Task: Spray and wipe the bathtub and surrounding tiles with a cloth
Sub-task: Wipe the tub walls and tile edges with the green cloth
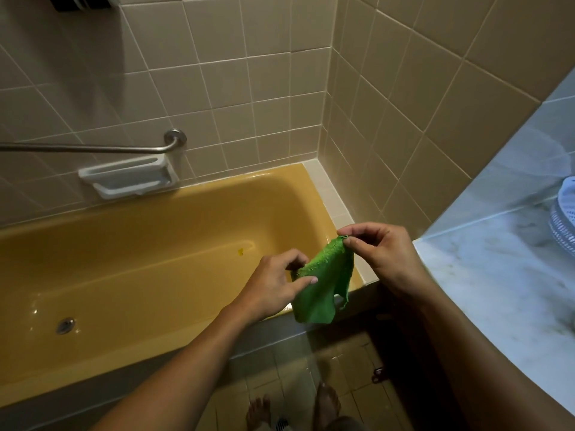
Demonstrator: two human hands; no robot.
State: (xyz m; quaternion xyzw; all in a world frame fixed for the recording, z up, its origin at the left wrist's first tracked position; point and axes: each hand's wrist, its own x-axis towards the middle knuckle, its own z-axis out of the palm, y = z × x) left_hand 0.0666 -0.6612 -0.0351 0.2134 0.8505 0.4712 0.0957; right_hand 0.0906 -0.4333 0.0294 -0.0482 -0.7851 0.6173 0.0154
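Left hand (273, 284): fingers curled, gripping the lower left edge of the green cloth (323, 287), one finger lying straighter across its face. Right hand (382, 253): higher and to the right, pinching the cloth's top corner between thumb and forefinger, other fingers loosely bent above it. Both forearms bare.

Cloth was held in the air between the two hands, stretched slantwise, its lower part hanging free in folds. It hung above the near right corner of the bathtub (186, 219); could not tell whether it touched the rim.

Bathtub mustard yellow, glossy. Round metal drain (65, 325) in the floor at the left end. A small bright yellow spot (240, 251) on the tub floor, just left of the left hand; too small to identify.

Wall tiles (249, 88) beige with pale grout, running round the far side and right end of the tub. On the far wall: a metal grab bar (87, 148), and just beneath it a white soap dish (127, 178), recessed above the rim.

Right: a grey-veined marble counter (497, 290), with a white perforated basket (564, 219) at the frame edge.

Below: tiled floor (280, 377), wet-looking, and bare feet (326, 399).
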